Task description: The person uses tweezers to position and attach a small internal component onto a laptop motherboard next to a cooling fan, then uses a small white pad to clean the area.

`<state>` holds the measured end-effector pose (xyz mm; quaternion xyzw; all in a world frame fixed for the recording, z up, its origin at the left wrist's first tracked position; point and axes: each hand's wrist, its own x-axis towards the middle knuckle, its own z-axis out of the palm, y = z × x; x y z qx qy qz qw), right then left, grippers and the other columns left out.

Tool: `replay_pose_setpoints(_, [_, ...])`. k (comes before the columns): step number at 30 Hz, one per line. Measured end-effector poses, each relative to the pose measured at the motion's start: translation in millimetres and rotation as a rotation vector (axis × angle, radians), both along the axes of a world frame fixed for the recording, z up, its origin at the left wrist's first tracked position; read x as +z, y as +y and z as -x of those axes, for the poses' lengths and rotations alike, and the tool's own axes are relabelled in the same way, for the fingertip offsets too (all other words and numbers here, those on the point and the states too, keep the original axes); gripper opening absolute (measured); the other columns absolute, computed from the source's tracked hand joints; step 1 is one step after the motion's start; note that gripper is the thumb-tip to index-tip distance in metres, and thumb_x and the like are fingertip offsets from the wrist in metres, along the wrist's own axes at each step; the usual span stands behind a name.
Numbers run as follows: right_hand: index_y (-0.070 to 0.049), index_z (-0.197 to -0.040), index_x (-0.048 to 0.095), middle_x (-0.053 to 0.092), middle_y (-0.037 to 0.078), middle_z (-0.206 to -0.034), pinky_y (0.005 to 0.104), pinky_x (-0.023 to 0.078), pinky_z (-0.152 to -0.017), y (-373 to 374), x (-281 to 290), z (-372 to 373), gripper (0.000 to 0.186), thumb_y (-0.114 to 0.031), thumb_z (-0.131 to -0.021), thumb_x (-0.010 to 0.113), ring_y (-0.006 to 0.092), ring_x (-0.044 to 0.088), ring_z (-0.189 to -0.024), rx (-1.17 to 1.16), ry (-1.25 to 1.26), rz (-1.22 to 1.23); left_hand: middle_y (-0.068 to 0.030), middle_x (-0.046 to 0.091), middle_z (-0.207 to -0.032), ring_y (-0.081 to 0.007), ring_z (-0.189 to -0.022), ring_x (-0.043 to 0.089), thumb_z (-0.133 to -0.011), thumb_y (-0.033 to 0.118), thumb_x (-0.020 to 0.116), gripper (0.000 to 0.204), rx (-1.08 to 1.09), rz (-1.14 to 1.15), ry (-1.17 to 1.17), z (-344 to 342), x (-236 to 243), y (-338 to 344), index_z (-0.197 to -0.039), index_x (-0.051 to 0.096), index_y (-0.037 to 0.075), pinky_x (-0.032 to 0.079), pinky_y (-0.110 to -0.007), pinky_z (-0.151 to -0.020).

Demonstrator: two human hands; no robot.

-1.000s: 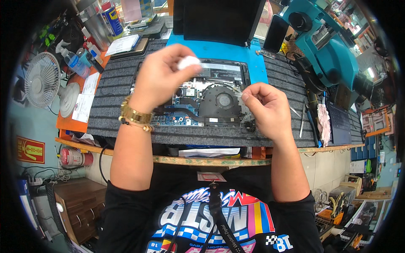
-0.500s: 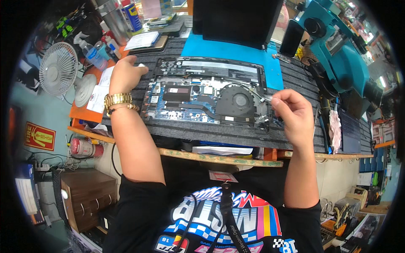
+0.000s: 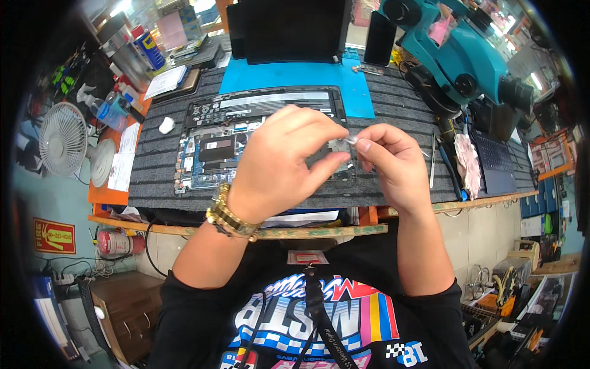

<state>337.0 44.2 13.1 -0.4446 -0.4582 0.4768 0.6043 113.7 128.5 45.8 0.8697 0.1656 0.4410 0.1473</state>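
Note:
My right hand [image 3: 398, 166] pinches a small clear, whitish piece [image 3: 351, 139] between thumb and forefinger; its exact kind is too small to make out. Close beside that piece is my left hand [image 3: 286, 163], its thumb and forefinger apart, the forefinger tip near or touching it. Both hands hover over an opened laptop base [image 3: 184, 184] that lies on the grey ribbed mat. Its long black battery [image 3: 270, 101] and part of the blue circuit board [image 3: 195, 161] show; my left hand hides much of the middle and the fan area.
A white wad [image 3: 166, 125] lies left of the laptop base. Behind stands a dark screen [image 3: 289, 31] on a blue mat [image 3: 246, 77]. A teal microscope [image 3: 461, 55] is at the right, with tweezers [image 3: 432, 161] and a pinkish cloth [image 3: 467, 163] nearer. A fan [image 3: 63, 138] stands left.
My left hand has come from the laptop's far left corner across to my right hand. The white wad now lies on the mat. The view has shifted rightward.

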Motion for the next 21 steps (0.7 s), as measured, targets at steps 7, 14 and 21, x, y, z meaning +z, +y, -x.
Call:
replay_pose_setpoints(7, [-0.001, -0.113, 0.082, 0.077, -0.001, -0.095, 0.0216, 0.046, -0.071, -7.5, -5.7, 1.2, 0.016, -0.015, -0.105, 0.081, 0.0031, 0.061, -0.081, -0.062, 0.067, 0.020, -0.0103, 0.082, -0.106, -0.0297, -0.094, 0.078, -0.084, 0.004, 0.091, 0.026, 0.042, -0.090, -0.080, -31.1, -21.7, -6.1, -0.109, 0.082, 0.006, 0.061, -0.039, -0.082])
replay_pose_setpoints(14, [0.005, -0.126, 0.081, 0.082, 0.006, -0.108, 0.0233, 0.056, -0.082, -13.3, -1.6, 6.0, 0.023, -0.007, -0.106, 0.079, 0.0071, 0.071, -0.093, -0.079, 0.069, 0.023, -0.0106, 0.083, -0.106, -0.0286, -0.093, 0.079, -0.086, 0.002, 0.088, 0.026, 0.099, -0.139, -0.102, -35.7, -28.1, -5.4, -0.111, 0.084, 0.005, 0.062, -0.038, -0.082])
replay_pose_setpoints(21, [0.005, -0.126, 0.080, 0.082, 0.006, -0.110, 0.0230, 0.057, -0.085, -16.4, 4.3, 7.0, 0.022, -0.002, -0.105, 0.077, 0.0073, 0.072, -0.096, -0.081, -0.084, 0.017, -0.0087, 0.081, -0.102, -0.0287, -0.088, 0.076, -0.084, 0.002, 0.086, 0.023, 0.093, -0.164, -0.116, -36.3, -30.5, -4.1, -0.106, 0.082, 0.004, 0.063, -0.039, -0.079])
